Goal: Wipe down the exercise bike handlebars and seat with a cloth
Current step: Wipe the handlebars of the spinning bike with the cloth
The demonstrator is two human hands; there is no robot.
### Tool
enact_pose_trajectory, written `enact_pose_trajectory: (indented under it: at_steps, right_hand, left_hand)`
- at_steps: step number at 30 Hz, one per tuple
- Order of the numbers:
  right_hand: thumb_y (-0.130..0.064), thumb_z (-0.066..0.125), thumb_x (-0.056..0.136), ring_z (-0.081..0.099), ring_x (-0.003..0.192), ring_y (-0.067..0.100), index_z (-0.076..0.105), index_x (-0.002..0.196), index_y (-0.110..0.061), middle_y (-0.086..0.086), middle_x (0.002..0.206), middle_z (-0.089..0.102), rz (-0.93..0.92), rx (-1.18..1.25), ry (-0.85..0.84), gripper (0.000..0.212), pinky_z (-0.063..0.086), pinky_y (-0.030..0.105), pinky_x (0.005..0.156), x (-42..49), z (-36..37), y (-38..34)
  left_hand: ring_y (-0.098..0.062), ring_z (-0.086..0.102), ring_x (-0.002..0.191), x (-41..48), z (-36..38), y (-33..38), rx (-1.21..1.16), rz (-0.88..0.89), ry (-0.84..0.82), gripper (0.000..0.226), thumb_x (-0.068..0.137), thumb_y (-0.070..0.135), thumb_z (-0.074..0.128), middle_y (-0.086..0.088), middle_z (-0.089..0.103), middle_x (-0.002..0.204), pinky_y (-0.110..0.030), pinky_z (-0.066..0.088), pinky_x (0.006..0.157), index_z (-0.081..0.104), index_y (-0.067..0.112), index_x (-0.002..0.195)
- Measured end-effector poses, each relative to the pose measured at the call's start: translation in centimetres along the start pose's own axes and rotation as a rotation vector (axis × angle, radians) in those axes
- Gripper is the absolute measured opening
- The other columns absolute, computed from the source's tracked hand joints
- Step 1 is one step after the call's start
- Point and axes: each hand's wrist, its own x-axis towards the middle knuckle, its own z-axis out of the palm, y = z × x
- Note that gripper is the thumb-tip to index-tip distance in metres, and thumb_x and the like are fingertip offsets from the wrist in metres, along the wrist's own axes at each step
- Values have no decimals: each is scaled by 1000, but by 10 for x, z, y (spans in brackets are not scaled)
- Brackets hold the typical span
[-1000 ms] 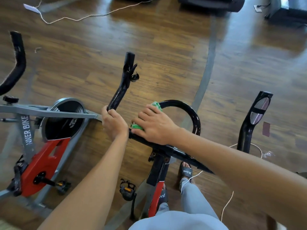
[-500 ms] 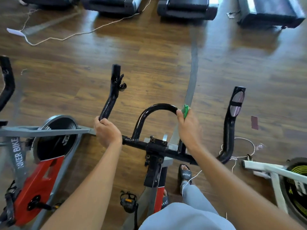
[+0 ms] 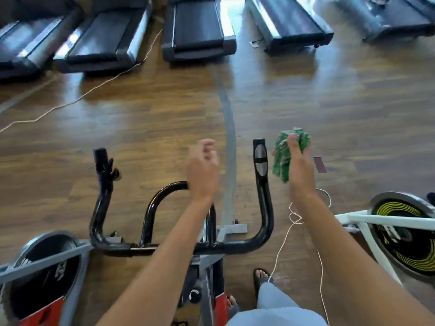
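Observation:
The black handlebars (image 3: 266, 222) of the exercise bike spread below me, with a left horn, a middle loop and a right horn. My right hand (image 3: 300, 170) grips a crumpled green cloth (image 3: 286, 152) in the air, just right of the right horn's tip and not touching it. My left hand (image 3: 203, 171) hovers above the top of the middle loop with its fingers loosely curled and holding nothing. The seat is out of sight.
A second bike with a grey flywheel (image 3: 44, 262) stands at the lower left and a white-framed one with a yellow-striped flywheel (image 3: 404, 229) at the right. Several treadmills (image 3: 200, 29) line the far floor. A white cord (image 3: 296, 220) trails over the wooden floor by my feet.
My left hand has let go of the left bar and risen over the middle loop. My right hand has lifted the cloth off the loop and moved right, past the right horn.

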Motion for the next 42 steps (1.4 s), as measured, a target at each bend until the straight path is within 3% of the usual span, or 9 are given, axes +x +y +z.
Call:
enact_pose_trajectory:
  at_steps: [5,10,13,17,19,23,28,32,42]
  right_hand:
    - [-35,47,104,57,71,17,53,107,-21,3,89,60,76,-142,35,16,45,29,66,71,14,9]
    - [-71,36,90,67,98,21,73,97,-18,5,98,73,207,-239,-228,65,50,44,93,72,40,44]
    - [-67,37,95,64,97,19,72,92,-23,3,98,71,288,-197,-165,56,49,47,99,39,12,76]
    - [-63,42,94,60,119,27,60,128,-13,9,123,66,363,-120,-180,63,41,53,110,3,-3,80]
    - [-66,40,90,58,125,25,62,126,-22,8,128,65,285,-149,-160,61,41,50,111,27,15,59]
    - [-71,35,86,66,106,26,67,96,-30,5,107,72,149,-218,-146,53,49,47,98,58,38,32]
    - [-53,40,102,64,67,22,71,88,-12,10,83,70,545,0,-291,53,51,37,68,29,-4,72]
    - [-43,36,105,63,57,17,66,88,-11,5,67,66,533,156,-445,47,50,24,53,68,14,30]
    - [-44,40,90,50,51,19,65,62,-9,6,55,52,842,187,-851,51,37,32,63,72,7,59]
  left_hand:
    - [-27,57,114,23,89,47,-81,-91,-347,38,99,12,53,-14,58,123,-34,43,103,57,12,136]
    - [-20,65,99,19,107,39,-81,-91,-185,20,95,17,60,-7,73,103,-32,49,89,74,11,108]
    - [-14,66,89,12,104,34,-191,-165,-87,14,89,25,71,-2,71,93,-35,54,85,71,14,98]
    - [-10,69,83,10,99,27,-228,-174,-112,12,88,24,72,2,73,90,-33,57,82,73,14,94]
    - [-11,70,84,11,96,25,-234,-159,-145,13,89,20,71,0,74,92,-30,57,81,74,13,99]
    - [-10,67,79,13,90,25,-184,-122,-173,16,90,16,70,0,74,94,-24,55,75,75,11,104]
    - [-8,62,70,19,82,30,-152,-125,-240,17,87,19,73,-1,75,89,-29,54,76,77,12,102]
    - [-26,57,98,21,79,27,-56,-110,-229,16,81,36,74,10,57,96,-44,52,90,77,30,96]
    - [-13,39,111,20,75,28,53,-101,-229,18,86,38,72,4,52,114,-27,32,93,76,30,102]
